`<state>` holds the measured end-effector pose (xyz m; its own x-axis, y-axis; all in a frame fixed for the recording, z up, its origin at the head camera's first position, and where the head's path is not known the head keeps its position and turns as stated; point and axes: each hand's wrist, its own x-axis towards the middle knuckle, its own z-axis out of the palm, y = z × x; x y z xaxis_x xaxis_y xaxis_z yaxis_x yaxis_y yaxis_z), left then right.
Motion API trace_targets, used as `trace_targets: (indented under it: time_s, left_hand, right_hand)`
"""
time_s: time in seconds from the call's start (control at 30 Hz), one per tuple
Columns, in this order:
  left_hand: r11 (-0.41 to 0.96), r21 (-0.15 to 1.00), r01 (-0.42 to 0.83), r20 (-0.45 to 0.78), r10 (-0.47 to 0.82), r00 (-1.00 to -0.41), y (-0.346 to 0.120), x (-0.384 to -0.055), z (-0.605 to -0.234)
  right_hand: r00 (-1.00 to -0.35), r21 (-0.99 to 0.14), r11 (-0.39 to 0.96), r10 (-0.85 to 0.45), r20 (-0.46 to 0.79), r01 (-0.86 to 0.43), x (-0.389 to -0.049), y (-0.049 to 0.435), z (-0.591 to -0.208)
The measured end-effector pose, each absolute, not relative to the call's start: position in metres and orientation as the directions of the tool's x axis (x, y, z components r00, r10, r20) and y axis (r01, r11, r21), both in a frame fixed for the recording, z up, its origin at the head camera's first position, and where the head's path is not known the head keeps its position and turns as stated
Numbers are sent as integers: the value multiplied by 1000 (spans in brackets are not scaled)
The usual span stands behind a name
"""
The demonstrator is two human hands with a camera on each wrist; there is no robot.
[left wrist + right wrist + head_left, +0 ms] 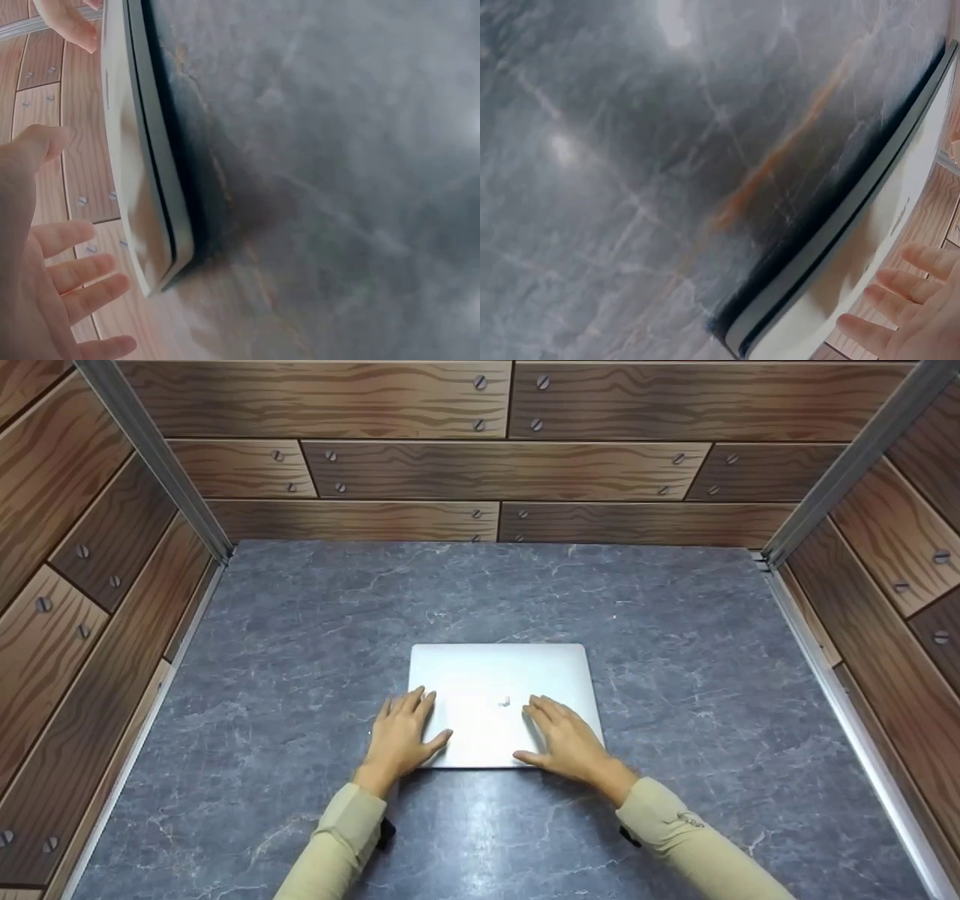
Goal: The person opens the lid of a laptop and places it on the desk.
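Note:
A silver laptop [480, 675] lies closed on the grey marbled table, its lid bearing a small logo near the middle. My left hand [401, 739] is at the laptop's left edge, fingers spread and thumb reaching over the lid. Over the lid's right half, my right hand [566, 739] has its fingers extended forward and thumb pointing inward. In the left wrist view a gap shows between my spread fingers and the lid [127, 142]. The right wrist view has my relaxed fingers [892, 300] beside the lid, which mirrors them faintly. Neither hand grips anything.
Marbled tabletop [300, 622] surrounds the laptop on every side. Wood-patterned panels [495, 469] rise at the back, left and right. Metal posts [161, 457] stand at the back corners, and metal rails [847, 712] run along the table's sides.

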<state>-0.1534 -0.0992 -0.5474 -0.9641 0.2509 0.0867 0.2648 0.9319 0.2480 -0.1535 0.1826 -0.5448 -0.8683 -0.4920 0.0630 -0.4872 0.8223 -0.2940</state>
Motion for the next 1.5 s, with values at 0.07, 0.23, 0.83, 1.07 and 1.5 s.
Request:
trace_targets:
  time_s: [0.07, 0.23, 0.83, 1.07, 1.5]
  left_hand:
    - [932, 250, 262, 83, 249, -965, -101, -151, -549]
    - [930, 268, 251, 80, 239, -968, -104, -146, -553]
    - [932, 294, 213, 47, 208, -977, -118, -132, -563]
    - [931, 297, 212, 28, 213, -977, -122, -131, -566]
    - [914, 336, 228, 16, 237, -971, -126, -128, -566]
  right_hand:
    - [-866, -292, 822, -497, 54, -489, -153, 181, -546]
    - [-861, -287, 821, -507, 29, -493, -151, 178, -549]
    - [-836, -182, 819, -547, 37, -544, -148, 176, -555]
    - [-835, -164, 822, -549, 24, -545, -148, 174, -555]
    - [-782, -15, 788, -607, 143, -615, -147, 173, -560]
